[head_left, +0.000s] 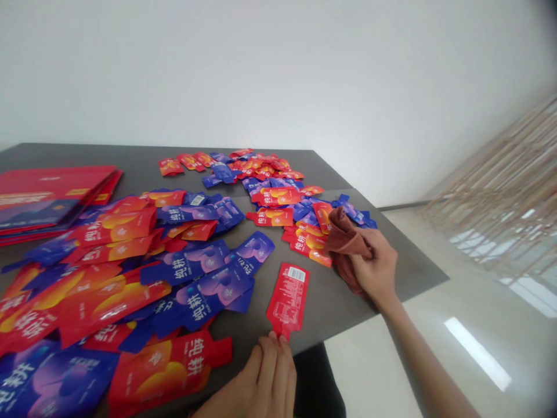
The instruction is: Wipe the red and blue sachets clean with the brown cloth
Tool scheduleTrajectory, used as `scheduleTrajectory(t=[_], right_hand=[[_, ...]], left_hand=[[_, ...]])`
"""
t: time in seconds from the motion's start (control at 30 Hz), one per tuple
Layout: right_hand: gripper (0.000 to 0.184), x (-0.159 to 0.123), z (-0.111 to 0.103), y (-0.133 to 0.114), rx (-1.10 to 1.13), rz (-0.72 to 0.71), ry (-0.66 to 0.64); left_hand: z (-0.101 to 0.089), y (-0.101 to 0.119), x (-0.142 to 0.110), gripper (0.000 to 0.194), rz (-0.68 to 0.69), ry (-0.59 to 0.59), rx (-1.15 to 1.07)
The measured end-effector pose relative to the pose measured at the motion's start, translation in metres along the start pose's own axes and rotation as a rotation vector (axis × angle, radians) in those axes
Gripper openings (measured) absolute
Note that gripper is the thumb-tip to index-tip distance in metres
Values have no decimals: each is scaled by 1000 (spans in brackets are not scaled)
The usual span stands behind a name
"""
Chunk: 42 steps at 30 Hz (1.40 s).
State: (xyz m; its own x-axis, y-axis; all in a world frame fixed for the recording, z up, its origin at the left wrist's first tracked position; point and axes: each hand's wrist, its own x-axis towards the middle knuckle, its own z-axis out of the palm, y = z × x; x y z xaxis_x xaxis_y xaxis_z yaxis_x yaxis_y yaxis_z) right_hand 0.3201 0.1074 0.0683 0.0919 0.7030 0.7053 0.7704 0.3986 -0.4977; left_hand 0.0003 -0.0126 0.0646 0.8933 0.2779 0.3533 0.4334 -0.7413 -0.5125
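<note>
My left hand [263,377] is at the near edge of the grey table [278,278], its fingers closed on the narrow end of a red pouch [288,299]. That pouch lies flat with its barcode and printed text facing up. To the right, my right hand [376,261] grips a folded brown cloth [350,244]. The cloth touches or overlaps the edge of a pile of red and blue pouches [308,241]. Left of my left hand, a larger heap of red and purple-blue pouches [174,278] spreads over the table, the nearest ones overlapping.
Red folders or flat boxes [56,186] are stacked on the left of the table. More pouches [261,165] lie in a pile at the back. A white wall [217,69] stands behind. On the right are a pale shiny floor [435,348] and a slatted structure [500,186].
</note>
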Motion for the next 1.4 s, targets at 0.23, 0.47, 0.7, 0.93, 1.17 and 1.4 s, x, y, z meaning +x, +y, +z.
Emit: scheduleTrajectory(t=[0.23, 0.47, 0.7, 0.93, 1.17, 1.4], right_hand=[[27, -3, 2, 2, -33, -49, 40], [26, -3, 1, 2, -24, -56, 37], [26, -3, 2, 3, -25, -52, 31], [29, -4, 2, 4, -17, -48, 21], [27, -4, 2, 5, -17, -47, 16], [26, -4, 2, 5, -16, -51, 29]], left_hand=[[-3, 0, 2, 38, 5, 0, 11], [-4, -1, 2, 35, -1, 16, 13], [3, -1, 0, 35, -6, 38, -7], [4, -3, 2, 36, 1, 36, -10], [0, -2, 1, 34, -15, 29, -2], [2, -2, -3, 33, 9, 9, 5]])
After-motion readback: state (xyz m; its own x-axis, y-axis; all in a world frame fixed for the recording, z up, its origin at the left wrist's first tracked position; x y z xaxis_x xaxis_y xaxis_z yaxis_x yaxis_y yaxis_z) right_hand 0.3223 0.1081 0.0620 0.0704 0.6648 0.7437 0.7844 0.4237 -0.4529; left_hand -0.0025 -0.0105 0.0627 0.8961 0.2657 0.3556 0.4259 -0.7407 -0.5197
